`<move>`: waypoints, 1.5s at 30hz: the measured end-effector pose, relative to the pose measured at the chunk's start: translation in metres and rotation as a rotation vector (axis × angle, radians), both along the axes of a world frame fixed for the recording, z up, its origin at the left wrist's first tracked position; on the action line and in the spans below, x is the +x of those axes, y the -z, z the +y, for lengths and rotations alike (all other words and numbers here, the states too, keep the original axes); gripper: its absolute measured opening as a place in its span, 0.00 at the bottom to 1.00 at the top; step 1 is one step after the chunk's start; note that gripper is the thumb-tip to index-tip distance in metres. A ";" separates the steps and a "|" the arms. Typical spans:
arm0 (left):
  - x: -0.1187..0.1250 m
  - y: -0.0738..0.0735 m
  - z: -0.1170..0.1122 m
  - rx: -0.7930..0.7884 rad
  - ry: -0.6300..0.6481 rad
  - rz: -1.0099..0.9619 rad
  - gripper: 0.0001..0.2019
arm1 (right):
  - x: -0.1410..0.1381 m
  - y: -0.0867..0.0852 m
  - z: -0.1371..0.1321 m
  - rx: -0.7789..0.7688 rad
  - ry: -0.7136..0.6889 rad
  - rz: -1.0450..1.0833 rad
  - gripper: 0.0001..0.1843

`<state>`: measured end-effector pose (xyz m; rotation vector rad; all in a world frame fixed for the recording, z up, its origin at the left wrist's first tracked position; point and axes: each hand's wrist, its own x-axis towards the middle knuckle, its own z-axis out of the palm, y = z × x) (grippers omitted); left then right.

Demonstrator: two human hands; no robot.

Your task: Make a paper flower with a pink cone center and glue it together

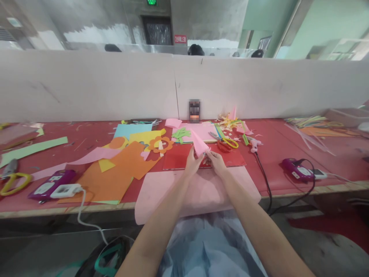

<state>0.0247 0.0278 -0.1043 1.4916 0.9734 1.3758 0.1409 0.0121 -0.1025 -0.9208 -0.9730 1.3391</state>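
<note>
Pink paper folded to a cone (199,145) is gripped between left hand (192,161) and right hand (215,161) above a red sheet (178,157), scissors (226,142) lying near.

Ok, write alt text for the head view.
The left hand and right hand together pinch a pink paper cone over a red table littered with coloured paper; red-and-yellow scissors and a glue gun lie to the right.

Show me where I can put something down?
Bare table lies between the glue gun cord and the purple device, and between the green strip and blue paper. Crowded around the left hand and right hand holding the folded pink paper.
</note>
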 end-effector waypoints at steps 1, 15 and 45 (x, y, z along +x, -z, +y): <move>0.000 0.000 0.000 0.001 -0.011 0.015 0.25 | 0.000 0.000 0.000 0.000 -0.006 0.001 0.18; -0.002 0.003 0.001 0.019 -0.038 0.083 0.26 | 0.001 -0.002 -0.001 0.006 -0.010 -0.036 0.18; 0.000 -0.010 -0.007 -0.038 0.122 -0.102 0.20 | 0.005 -0.003 -0.007 -0.151 -0.168 0.291 0.15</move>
